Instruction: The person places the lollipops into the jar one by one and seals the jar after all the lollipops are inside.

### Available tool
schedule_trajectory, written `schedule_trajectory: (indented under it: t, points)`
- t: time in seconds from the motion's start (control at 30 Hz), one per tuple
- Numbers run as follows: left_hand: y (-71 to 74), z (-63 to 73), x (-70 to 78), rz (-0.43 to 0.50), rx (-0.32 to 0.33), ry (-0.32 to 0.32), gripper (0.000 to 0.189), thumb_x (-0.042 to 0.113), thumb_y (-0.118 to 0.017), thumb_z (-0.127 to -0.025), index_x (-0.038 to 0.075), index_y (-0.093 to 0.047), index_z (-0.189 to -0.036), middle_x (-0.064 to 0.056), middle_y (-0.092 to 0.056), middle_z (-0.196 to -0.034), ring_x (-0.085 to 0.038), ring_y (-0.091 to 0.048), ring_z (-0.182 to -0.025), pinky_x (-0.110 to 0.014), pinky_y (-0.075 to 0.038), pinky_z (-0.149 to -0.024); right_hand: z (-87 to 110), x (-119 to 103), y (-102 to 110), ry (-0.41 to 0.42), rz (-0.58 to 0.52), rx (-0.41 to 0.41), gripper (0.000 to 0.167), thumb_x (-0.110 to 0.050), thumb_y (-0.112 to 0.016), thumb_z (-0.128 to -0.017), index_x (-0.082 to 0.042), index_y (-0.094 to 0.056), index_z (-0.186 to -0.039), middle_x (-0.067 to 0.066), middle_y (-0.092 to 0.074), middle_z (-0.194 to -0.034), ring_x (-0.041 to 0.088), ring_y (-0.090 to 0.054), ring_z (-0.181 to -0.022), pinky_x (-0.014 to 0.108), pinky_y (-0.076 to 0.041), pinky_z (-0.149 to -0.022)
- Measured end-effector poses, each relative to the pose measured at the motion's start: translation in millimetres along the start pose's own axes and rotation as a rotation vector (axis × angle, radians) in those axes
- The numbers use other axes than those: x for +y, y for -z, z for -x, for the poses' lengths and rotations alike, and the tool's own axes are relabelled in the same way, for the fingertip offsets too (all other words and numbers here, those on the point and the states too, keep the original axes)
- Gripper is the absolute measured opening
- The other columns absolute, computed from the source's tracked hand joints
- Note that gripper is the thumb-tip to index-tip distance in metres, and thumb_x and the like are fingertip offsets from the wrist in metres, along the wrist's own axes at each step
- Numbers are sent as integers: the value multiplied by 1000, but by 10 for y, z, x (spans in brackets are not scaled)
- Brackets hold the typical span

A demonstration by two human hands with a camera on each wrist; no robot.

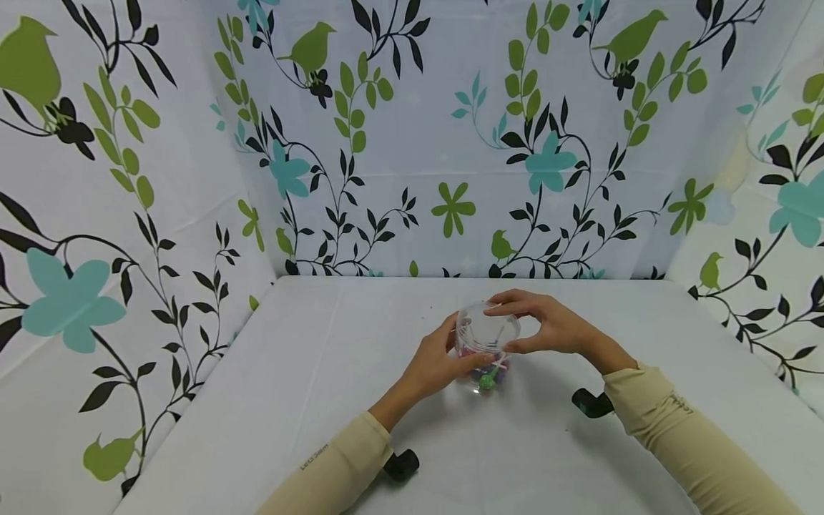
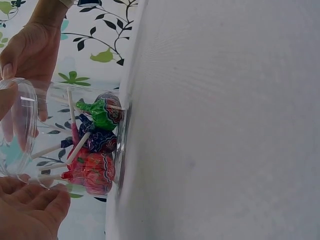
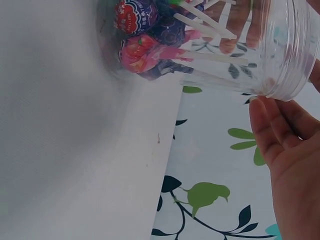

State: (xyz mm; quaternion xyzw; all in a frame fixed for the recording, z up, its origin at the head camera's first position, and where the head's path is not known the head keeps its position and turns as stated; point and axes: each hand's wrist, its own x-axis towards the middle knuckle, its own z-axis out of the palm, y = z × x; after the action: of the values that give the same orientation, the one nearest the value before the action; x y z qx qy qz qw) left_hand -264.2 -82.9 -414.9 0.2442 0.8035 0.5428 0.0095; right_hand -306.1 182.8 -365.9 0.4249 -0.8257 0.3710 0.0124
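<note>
A clear plastic jar (image 1: 479, 350) stands on the table, holding several wrapped lollipops (image 3: 145, 52) with white sticks. Green, red and dark blue wrappers show through its wall in the left wrist view, a pink one in the right wrist view. My left hand (image 1: 431, 366) grips the jar's near left side, its thumb across the front. Around the jar's round, clear top rim (image 3: 285, 50), my right hand (image 1: 553, 325) spreads thumb and fingers, holding it from the right. Whether a separate clear lid sits there, I cannot tell.
The jar's base rests on a white-covered table (image 1: 309, 357). Behind and beside it hangs a white curtain (image 1: 412, 143) printed with leaves, birds and flowers. Dark camera mounts (image 1: 592, 404) protrude below both wrists.
</note>
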Motion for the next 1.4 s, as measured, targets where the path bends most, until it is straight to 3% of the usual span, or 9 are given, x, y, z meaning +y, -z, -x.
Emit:
schedule_trajectory:
  t: [0.2,0.57,0.83,1.03,1.17,1.4]
  points:
    - [12,1,24,15,-6,-8,86,44,-80,-92,17,-36,-161,6,-57,-142,-25,-48,-141,-46,-44,-111,-13,0,23,43,26,5,54,-22,-86,-84,-18,-71,-136,16,-55,-146,35,-52,-130,63,-50,-98]
    - [-3,-23,-22,6,-9,-8,86,47,-80,-92,20,-36,-161,3,-56,-146,-25,-50,-140,-48,-46,-109,-22,40,43,53,-42,-23,48,-19,-86,-85,-22,-74,-131,16,-53,-148,34,-50,-130,62,-49,-100]
    - [8,-16,-12,-6,-8,16,86,50,-79,-91,24,-37,-160,4,-54,-150,-24,-49,-141,-48,-46,-109,-30,54,98,43,-136,21,46,-8,-80,-88,-8,-71,-133,17,-51,-150,37,-47,-137,64,-46,-104]
    - [18,-11,-20,0,-5,5,85,49,-79,-91,25,-36,-161,8,-54,-148,-21,-49,-141,-44,-46,-109,-35,-6,56,45,-67,10,45,-15,-85,-86,-15,-75,-130,16,-52,-149,42,-47,-134,62,-50,-99]
    - [7,-12,-34,-3,-3,9,87,50,-79,-90,24,-37,-161,9,-54,-146,-21,-50,-139,-45,-47,-108,-12,-11,25,32,-35,12,45,-19,-86,-85,-23,-75,-129,15,-52,-148,35,-50,-131,61,-50,-100]
    - [11,-15,-28,-4,-4,15,89,52,-80,-89,24,-36,-161,8,-54,-147,-22,-50,-140,-45,-47,-108,10,-34,-14,43,21,41,47,-20,-89,-84,-22,-75,-129,15,-54,-144,31,-52,-127,59,-51,-98]
